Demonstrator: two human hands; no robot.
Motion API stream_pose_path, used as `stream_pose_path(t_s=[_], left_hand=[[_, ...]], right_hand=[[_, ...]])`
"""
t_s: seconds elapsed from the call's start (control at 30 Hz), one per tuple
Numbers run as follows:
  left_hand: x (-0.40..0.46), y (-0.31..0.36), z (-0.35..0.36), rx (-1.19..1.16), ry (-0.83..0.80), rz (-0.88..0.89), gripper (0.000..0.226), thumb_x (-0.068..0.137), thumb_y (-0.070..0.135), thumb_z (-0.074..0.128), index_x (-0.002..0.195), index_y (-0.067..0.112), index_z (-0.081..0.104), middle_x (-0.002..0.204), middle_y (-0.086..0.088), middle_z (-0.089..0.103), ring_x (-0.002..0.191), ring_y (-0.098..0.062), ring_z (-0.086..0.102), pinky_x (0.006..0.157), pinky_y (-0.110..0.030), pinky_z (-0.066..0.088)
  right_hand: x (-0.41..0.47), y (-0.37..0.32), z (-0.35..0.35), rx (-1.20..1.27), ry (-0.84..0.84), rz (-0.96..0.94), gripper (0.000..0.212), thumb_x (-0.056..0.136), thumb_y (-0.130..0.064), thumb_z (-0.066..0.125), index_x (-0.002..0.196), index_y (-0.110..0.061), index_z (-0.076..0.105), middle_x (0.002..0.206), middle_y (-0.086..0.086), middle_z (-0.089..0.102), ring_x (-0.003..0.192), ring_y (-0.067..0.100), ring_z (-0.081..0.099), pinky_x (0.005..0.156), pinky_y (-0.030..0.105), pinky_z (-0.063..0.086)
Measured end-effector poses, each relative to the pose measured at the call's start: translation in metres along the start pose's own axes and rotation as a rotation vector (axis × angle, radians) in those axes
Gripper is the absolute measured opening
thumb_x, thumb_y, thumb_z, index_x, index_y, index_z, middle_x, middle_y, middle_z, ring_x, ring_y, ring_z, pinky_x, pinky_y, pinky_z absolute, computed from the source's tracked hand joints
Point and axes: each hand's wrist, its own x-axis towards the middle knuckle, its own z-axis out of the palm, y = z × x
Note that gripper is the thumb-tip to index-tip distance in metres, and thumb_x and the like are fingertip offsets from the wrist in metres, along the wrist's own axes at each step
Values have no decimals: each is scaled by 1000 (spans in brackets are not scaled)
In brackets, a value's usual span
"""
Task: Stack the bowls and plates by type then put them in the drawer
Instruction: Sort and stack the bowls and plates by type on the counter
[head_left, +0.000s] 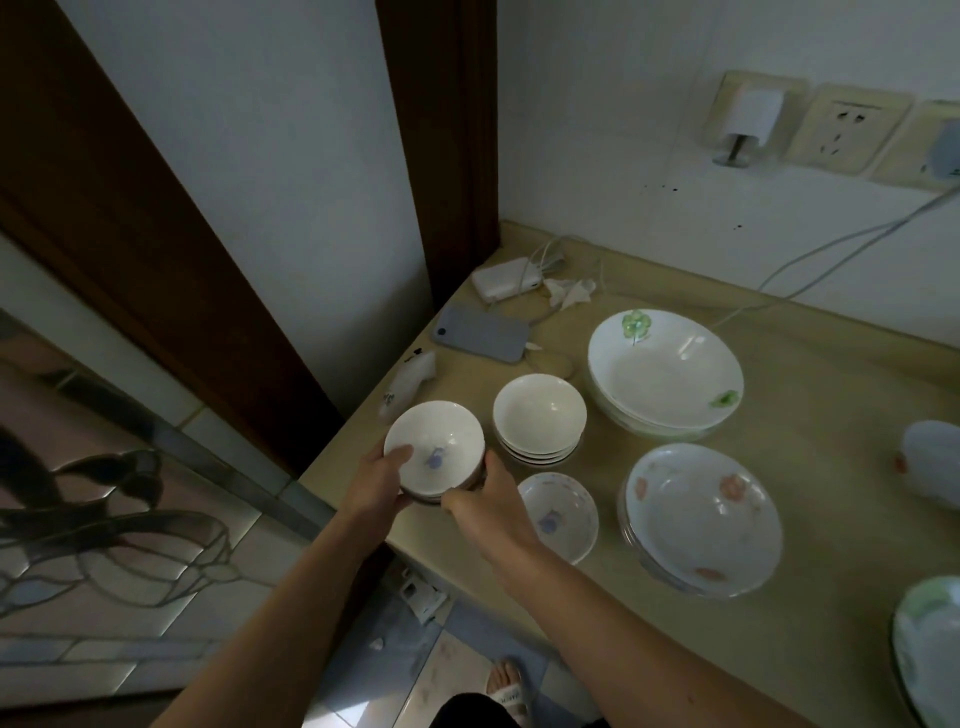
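Both forearms reach in over the tiled floor (457, 670); left grip (376, 480) and right grip (485, 501) clasp a stack of bowls (434, 449) at the beige surface's (831, 545) left corner. Rightward sit more bowls (539, 415), a small dish (561, 514), flowered plates (704, 517) and wall sockets (841, 135).

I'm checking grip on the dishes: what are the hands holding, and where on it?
Both hands grip a stack of small bowls: the left hand on its left rim, thumb inside the top bowl, the right hand on its right side.
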Motion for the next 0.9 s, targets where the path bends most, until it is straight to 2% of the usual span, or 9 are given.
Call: stream_pose_path(t_s=[0.07,0.17,0.27,0.37,0.5,0.6,0.67,0.77,0.9], left_hand=[[0,-4,-1,-91,35,-23,25,101,13,51,125,19,55,108,-5,62,95,-28,60,56,-34,55],[1,-7,-3,-226,65,-95,25,100,12,53,125,17,53,112,-10,63,104,-33,61,69,-40,56],[4,-6,-6,-291,59,-133,30,100,8,54,129,13,52,119,-16,63,111,-39,61,80,-47,57],[5,-5,-10,-330,41,-166,39,100,6,54,139,9,49,130,-22,59,118,-44,59,89,-55,55],[0,-6,-14,-409,-22,-186,35,101,5,52,135,8,48,125,-23,62,110,-42,63,73,-52,59],[0,-7,-14,-444,-59,-176,31,101,6,51,132,8,48,122,-22,63,107,-41,64,64,-50,62],[2,-7,-13,-452,-53,-181,29,103,10,51,132,10,49,124,-21,62,109,-42,63,63,-52,61],[4,-6,-9,-438,-43,-165,20,104,24,52,120,13,56,120,-18,64,106,-41,65,69,-57,60],[2,-7,-6,-418,-61,-97,17,103,33,52,108,20,62,105,-11,74,89,-34,76,68,-52,60]], right_hand=[[-4,3,2,-83,15,-43,61,95,-23,66,148,-28,37,141,-4,52,133,14,48,114,35,41],[-10,1,1,-111,12,-113,67,89,-22,69,147,-34,39,141,-3,54,130,16,53,111,42,45],[-13,-2,-2,-97,-36,-155,72,82,-22,68,146,-37,39,143,-3,53,129,14,52,108,34,44],[-16,-2,-7,-130,-90,-163,87,76,-22,60,154,-39,28,152,-4,43,136,14,44,110,32,39],[-18,0,-8,-143,-119,-210,90,85,-3,57,155,-43,18,157,-13,31,131,-2,32,107,21,30],[-16,0,-10,-130,-109,-247,87,85,-2,56,143,-56,19,148,-21,34,129,-3,33,110,24,33],[-14,-2,-13,-114,-104,-242,82,84,-7,56,139,-57,21,146,-20,37,129,0,36,114,31,37],[-12,-2,-18,-90,-96,-250,76,85,-11,59,137,-54,25,143,-18,40,126,1,39,113,33,40],[-10,1,-22,-92,-89,-270,75,91,-6,62,135,-56,27,147,-16,36,117,-8,41,106,23,39]])
